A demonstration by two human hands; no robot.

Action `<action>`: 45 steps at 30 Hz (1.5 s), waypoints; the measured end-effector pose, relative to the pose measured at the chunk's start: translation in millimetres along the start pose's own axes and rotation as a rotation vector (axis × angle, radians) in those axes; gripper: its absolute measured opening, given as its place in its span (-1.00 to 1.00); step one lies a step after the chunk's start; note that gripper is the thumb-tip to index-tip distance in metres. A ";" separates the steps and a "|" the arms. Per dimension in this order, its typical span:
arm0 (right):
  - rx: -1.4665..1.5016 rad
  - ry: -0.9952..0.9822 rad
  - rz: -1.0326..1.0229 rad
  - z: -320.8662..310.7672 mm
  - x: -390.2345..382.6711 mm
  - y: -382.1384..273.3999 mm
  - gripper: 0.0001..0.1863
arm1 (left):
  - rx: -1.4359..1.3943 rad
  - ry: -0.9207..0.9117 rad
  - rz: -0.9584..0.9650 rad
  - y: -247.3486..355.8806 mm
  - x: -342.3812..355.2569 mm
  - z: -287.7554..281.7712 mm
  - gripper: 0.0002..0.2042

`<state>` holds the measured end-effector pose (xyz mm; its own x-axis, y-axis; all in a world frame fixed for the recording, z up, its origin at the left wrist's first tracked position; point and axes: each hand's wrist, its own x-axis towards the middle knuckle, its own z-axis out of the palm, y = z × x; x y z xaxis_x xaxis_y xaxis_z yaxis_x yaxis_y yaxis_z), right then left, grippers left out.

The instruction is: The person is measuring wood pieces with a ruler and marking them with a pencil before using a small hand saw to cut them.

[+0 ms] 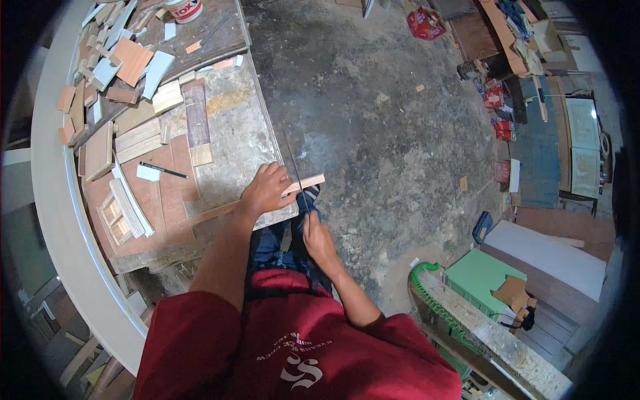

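My left hand [267, 189] is closed over a narrow wooden strip [312, 181] and presses it on the corner of the workbench [233, 143]. One end of the strip juts past the bench edge; the rest runs left under my hand and forearm. My right hand [320, 239] grips a hand saw, its handle hidden in my fingers. The thin, dark saw blade [291, 157], seen almost edge-on, crosses the strip just beyond the bench edge, to the right of my left hand. Whether the teeth are into the wood, I cannot tell.
A pencil [163, 169], a small wooden frame piece [120, 217] and several offcuts [132, 61] lie on the bench, with a white tub [183, 9] at the far end. Concrete floor [380, 133] stretches to the right. A green coiled hose [433, 300] hangs at the lower right.
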<state>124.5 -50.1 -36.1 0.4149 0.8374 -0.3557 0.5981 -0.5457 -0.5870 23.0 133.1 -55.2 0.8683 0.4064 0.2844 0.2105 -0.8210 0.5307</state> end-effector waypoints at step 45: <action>0.048 -0.058 0.016 1.4 -4.9 6.2 -0.76 | 0.008 -0.011 0.007 -2.8 0.4 1.4 -0.80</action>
<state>125.2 -57.5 -39.0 0.3828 0.8298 -0.4060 0.5574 -0.5579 -0.6148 23.4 135.0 -57.6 0.8748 0.3959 0.2793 0.2076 -0.8272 0.5222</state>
